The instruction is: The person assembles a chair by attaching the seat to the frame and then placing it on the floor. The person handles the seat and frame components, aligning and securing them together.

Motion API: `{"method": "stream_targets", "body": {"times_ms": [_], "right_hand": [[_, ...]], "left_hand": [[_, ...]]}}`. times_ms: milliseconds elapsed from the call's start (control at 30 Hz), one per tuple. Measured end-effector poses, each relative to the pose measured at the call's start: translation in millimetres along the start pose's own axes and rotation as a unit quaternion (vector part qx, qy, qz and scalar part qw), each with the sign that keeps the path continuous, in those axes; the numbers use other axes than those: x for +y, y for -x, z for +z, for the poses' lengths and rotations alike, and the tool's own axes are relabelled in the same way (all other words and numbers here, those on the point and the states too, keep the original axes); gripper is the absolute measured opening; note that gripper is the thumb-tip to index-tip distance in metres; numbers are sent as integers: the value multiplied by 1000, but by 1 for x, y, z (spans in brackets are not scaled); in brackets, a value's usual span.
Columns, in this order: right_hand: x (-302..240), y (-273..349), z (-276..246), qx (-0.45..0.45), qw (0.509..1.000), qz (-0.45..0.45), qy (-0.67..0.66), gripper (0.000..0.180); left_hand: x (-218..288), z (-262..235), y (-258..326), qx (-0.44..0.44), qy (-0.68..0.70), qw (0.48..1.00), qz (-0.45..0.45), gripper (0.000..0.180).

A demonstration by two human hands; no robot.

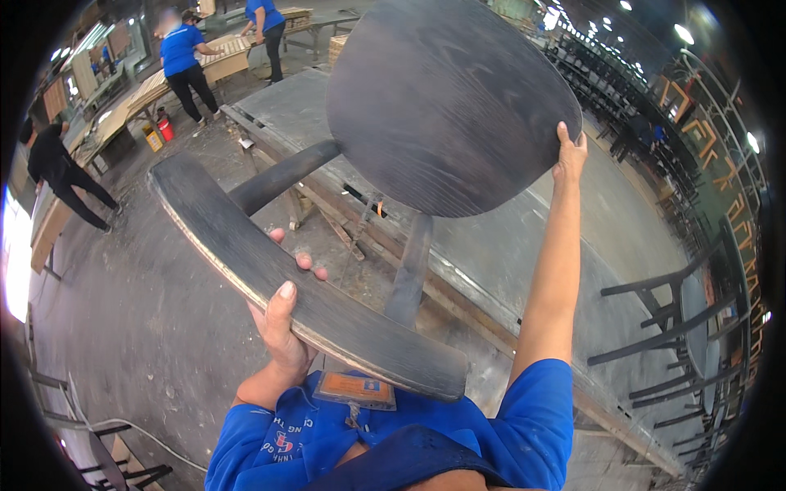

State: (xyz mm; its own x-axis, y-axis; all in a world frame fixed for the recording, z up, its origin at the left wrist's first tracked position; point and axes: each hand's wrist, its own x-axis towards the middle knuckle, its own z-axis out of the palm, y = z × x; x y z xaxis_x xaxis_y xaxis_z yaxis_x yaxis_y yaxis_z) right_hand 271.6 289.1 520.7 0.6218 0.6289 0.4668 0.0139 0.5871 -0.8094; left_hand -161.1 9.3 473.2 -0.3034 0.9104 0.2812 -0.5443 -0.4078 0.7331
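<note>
A dark-stained wooden chair (450,106) is tilted up in front of me, its broad rounded seat showing visible grain. Toward me lies its curved back rail (237,237), joined to the seat by two posts. Pale bare wood shows along the rail's lower left edge. My left hand (282,323) is wrapped round this rail, thumb on the near side and fingertips over the far side. With my right hand (569,155) I grip the seat's right edge, thumb on its face and the other fingers partly hidden behind. The chair's legs are out of sight.
Under and beyond the chair runs a long grey-topped workbench (610,327). Several dark chairs (696,319) stand at the right. People in blue shirts (182,51) work at wooden benches at the far left, and a person in black (61,168) stands nearer. A cable (151,436) crosses the floor.
</note>
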Motion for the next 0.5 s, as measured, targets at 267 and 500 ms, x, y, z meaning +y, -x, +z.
{"method": "stream_targets", "body": {"times_ms": [267,500], "right_hand": [[-4,46,-13,-22,997,10,-74,63],[-10,56,-6,-73,992,23,-96,67]], "left_hand": [[-4,-7,14,41,-2,999,5,69],[-2,-9,7,80,-35,995,45,71]]}}
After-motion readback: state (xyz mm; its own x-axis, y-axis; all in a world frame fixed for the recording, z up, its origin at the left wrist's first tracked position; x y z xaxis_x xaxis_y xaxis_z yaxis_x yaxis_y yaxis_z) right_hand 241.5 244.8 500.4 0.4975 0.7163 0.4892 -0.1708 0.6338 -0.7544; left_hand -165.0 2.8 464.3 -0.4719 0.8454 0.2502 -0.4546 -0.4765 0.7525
